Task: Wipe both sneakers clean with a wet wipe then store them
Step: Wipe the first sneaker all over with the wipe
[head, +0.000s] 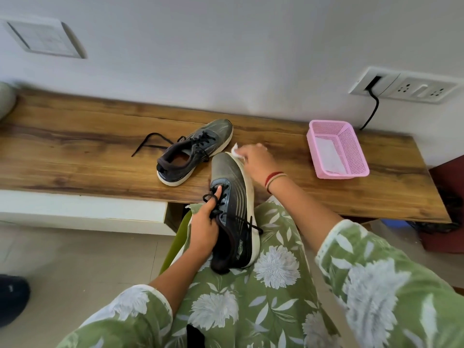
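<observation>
In middle of frame: sneaker [232, 209] on lap [276, 272], toe pointing up-frame toward table [75, 146]; left hand [204, 223] grips its laces side; right hand [253, 160] pinches wet wipe [235, 149] at toe tip; other sneaker [194, 151] on table, just upper left.

Held sneaker [233, 212]: grey toe shading to black heel, white sole, black laces.
Second sneaker [198, 149]: grey upper, white sole, black laces.
Wipe [235, 149]: white.
Basket [351, 151]: pink mesh.
Bench [75, 146]: brown wood grain.
Garment [276, 285]: green, white floral print.
Wrist threads [275, 178]: red, possibly yellow.
</observation>
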Demonstrator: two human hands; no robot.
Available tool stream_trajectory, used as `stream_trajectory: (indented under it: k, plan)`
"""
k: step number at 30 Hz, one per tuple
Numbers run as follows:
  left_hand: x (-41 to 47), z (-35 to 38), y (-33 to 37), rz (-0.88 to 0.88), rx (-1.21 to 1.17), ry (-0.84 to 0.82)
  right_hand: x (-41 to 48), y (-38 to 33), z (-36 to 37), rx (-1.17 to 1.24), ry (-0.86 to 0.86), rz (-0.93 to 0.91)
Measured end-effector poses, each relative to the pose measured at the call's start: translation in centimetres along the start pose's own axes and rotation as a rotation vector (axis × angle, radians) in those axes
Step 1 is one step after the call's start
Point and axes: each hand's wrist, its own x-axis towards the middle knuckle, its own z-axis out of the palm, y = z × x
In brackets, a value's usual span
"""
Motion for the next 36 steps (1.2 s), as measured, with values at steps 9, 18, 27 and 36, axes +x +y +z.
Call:
stream_trajectory:
  k: [9,18,27,36]
  plan:
    - [0.1,0.0,-0.6,0.002,-0.015,0.004,-7.8,2.4,5.0,-0.185,0.057,0.015]
    - [0.5,-0.2,-1.3,-0.051,-0.048,0.031,-14.2,1.6,5.4,-0.025,-0.087,0.011]
    - [1.2,0.0,-1.5,-0.079,-0.077,0.002,-6.1,0.6,3.8,-0.004,0.063,0.095]
    - [2.3,0.3,-2.8,-0.173,-0.155,0.062,-13.5,0.3,6.1,0.124,-0.030,0.154]
